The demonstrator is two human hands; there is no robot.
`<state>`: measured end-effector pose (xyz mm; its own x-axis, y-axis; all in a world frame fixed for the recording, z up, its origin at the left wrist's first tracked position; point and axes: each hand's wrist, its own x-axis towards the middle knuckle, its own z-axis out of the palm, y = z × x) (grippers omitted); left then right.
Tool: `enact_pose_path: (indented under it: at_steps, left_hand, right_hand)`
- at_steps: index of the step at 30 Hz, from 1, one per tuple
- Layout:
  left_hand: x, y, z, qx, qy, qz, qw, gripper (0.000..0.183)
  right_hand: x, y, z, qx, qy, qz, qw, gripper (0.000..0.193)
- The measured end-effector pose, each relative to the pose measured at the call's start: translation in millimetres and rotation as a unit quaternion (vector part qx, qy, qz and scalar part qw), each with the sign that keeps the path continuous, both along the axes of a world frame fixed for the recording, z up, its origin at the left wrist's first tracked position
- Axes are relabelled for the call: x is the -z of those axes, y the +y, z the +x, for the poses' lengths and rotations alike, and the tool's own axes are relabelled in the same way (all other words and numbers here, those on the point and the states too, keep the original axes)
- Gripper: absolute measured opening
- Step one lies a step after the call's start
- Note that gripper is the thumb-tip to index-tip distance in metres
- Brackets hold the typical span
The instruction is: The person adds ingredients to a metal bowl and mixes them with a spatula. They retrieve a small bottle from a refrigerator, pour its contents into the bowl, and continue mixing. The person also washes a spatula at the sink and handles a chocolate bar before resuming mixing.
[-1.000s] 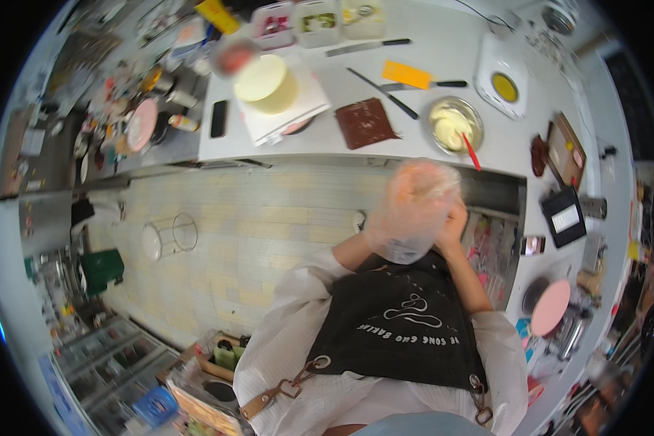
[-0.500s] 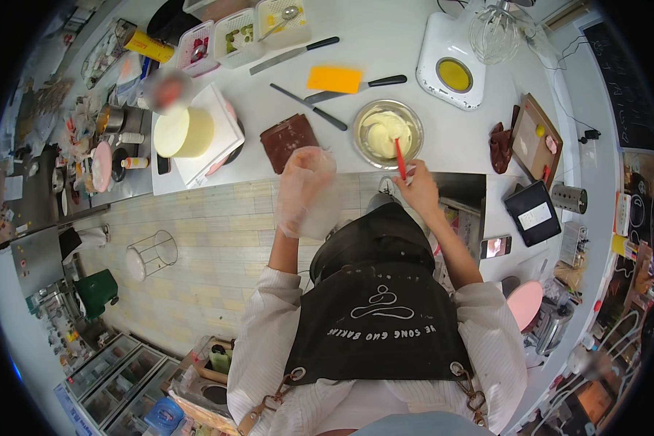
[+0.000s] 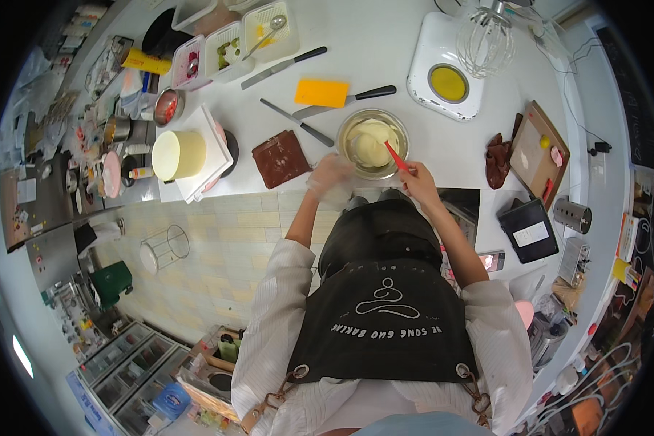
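Note:
My right hand is closed round the handle of a red spatula. The spatula's head is in pale yellow cream, inside a steel bowl at the table's front edge. Beside the bowl's near left side, my left hand is wrapped in a clear plastic bag; motion smears its fingers, and the plastic partly veils them. A brown folded cloth or mat lies just left of that hand.
Behind the bowl lie a yellow scraper and several long knives. At left, a pale yellow cake stands on a white board. Fruit tubs sit farther back; a white scale stands at back right.
My left hand and the plastic bag have moved forward and right, close to the bowl. The spatula has shifted within the cream and leans more to the left.

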<state>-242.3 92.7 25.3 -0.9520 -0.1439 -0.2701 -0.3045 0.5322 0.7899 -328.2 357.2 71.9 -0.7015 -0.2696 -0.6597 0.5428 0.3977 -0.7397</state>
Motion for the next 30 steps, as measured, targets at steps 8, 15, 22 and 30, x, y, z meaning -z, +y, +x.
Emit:
enact_pose_path:
  at_steps: [8,15,22,30]
  left_hand:
    - [-27,24,-16,-0.093,0.075,-0.020,0.993,0.028]
    - [-21,5,-9,-0.073,0.024,-0.032,0.997,0.026]
    - [-38,9,-6,-0.059,0.040,0.008,0.997,0.027]
    - [-33,7,-2,-0.040,0.070,-0.067,0.994,0.026]
  right_hand:
    - [12,-8,-49,-0.224,0.344,0.215,0.886,0.022]
    - [-49,26,-62,-0.254,0.547,0.256,0.755,0.018]
    - [-27,16,-47,-0.352,0.600,0.196,0.691,0.025]
    - [-8,36,-37,-0.367,0.559,0.189,0.719,0.022]
